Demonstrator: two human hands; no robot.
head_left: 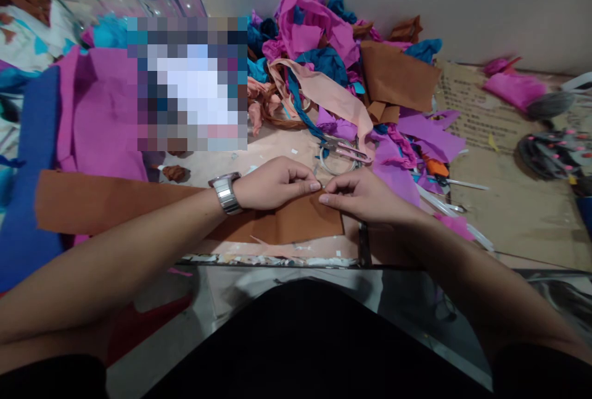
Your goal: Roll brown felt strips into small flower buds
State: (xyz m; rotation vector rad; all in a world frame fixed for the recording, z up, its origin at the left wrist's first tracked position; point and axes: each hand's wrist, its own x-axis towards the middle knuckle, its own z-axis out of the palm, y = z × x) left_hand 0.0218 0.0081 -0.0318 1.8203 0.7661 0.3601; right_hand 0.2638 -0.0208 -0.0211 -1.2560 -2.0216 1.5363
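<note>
A long brown fabric strip (115, 205) lies along the front of the table and passes under my left forearm. My left hand (277, 184), with a silver watch at its wrist, is closed in a pinch at the strip's upper edge near its right end. Facing it, my right hand (358, 195) has thumb and forefinger drawn together over the same edge. A tiny pale speck shows between the fingertips; what the right fingers hold is too small to make out. Just behind the hands are pink-handled thread snips (354, 153) and a pale ring (326, 168), perhaps a tape roll.
Crumpled pink, teal and brown fabric scraps (319, 29) heap against the wall. Magenta cloth (104, 109) and a blue piece (32, 171) cover the left. At right lie printed cardboard (499, 201) and a dark pincushion-like object (546, 155). A blurred-out patch hides part of the back.
</note>
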